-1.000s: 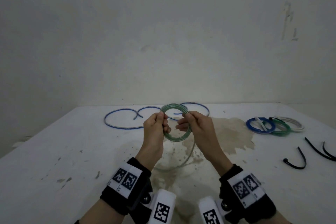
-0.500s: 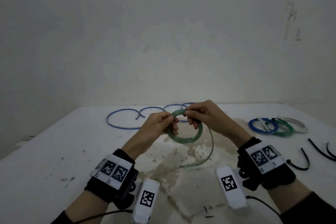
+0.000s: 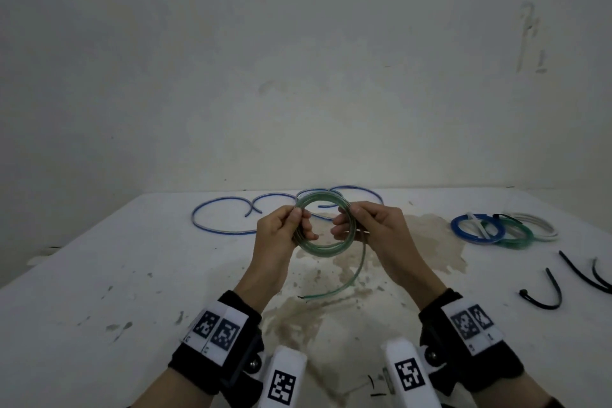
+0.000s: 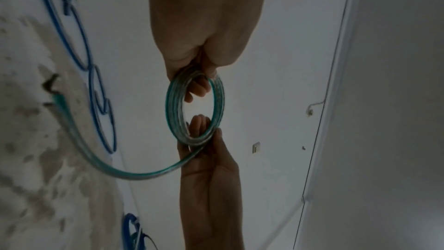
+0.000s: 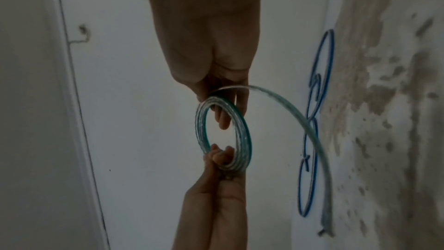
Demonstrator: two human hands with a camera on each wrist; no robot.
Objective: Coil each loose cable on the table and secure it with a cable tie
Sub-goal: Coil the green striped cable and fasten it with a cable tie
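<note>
A green translucent cable (image 3: pixel 326 247) is wound into a small coil held upright above the table. My left hand (image 3: pixel 291 225) pinches the coil's left side, also seen in the left wrist view (image 4: pixel 192 75). My right hand (image 3: pixel 359 222) pinches its right side, seen in the right wrist view (image 5: pixel 221 90). A short free tail (image 3: pixel 347 285) curves down from the right hand to the table, its end (image 4: pixel 54 92) near the stain. A loose blue cable (image 3: pixel 225 212) lies in loops at the far edge of the table. Black cable ties (image 3: pixel 549 295) lie at the right.
Three finished coils, blue (image 3: pixel 477 228), green (image 3: pixel 516 235) and white (image 3: pixel 539 223), sit at the right rear of the white table (image 3: pixel 99 275). A brown stain (image 3: pixel 430 242) spreads under my hands. The wall (image 3: pixel 298 76) stands close behind the table.
My right hand came round from the coil's top to its right side, laying on another turn. The free tail is shorter, and the coil sits more upright between both hands.
</note>
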